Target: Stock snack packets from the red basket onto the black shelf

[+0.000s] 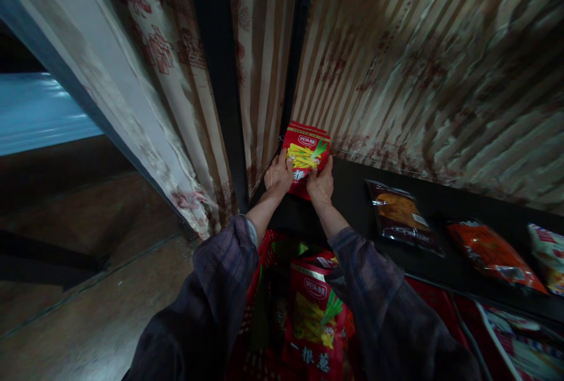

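Both my hands grip a red snack bag (306, 145) printed with yellow strips and a green onion. It is at the corner of a black shelf, close to the curtain. My left hand (279, 173) is closed on its left side, with the thumb over the front. On the right side my right hand (321, 182) holds it the same way. The lower part of the bag is partly hidden between the hands. A matching red snack bag (314, 316) lies below my forearms in a red plastic basket (253, 334), with other packages around it that I cannot make out.
On the black shelf (350, 193) to the right lie a dark packet with brown contents (400, 212), an orange-red packet (496, 255) and a white and red packet (549, 252). Pleated printed curtains (423, 70) hang behind. A dark post (220, 76) stands at the left.
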Demonstrator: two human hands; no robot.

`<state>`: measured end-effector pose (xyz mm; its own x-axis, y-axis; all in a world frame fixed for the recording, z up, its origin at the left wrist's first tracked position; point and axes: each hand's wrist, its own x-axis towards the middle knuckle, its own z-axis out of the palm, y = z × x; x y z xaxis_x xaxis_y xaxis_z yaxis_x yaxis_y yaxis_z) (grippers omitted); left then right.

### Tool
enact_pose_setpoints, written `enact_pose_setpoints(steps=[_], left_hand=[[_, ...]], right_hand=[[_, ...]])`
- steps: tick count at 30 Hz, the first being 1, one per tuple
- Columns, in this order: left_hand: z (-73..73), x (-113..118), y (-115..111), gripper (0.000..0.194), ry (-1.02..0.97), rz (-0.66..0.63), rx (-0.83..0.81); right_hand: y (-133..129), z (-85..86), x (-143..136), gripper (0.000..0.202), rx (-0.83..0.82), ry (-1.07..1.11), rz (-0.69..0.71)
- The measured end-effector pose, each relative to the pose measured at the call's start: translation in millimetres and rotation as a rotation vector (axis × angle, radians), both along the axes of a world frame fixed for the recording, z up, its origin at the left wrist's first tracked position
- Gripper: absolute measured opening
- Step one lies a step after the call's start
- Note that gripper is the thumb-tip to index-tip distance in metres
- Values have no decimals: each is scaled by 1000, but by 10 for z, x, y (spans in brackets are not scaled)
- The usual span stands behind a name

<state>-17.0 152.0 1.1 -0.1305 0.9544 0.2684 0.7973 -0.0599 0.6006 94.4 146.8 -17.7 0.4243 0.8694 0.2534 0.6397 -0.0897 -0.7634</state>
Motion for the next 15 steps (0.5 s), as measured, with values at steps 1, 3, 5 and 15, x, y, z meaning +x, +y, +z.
enact_pose_setpoints(steps=[1,3,5,15], left_hand=[[-3,-1,1,48,5,-3,-2],[-8,-1,0,47,20,-3,-7],[-21,5,-7,47,31,12,-11],[-125,45,-69,49,152,-34,213]], right_hand=[[-1,-23,-3,62,38,-35,27],[4,-71,-10,57,63,-86,62],[11,-110,-16,55,43,-114,73],[-24,-107,2,54,57,-123,97]])
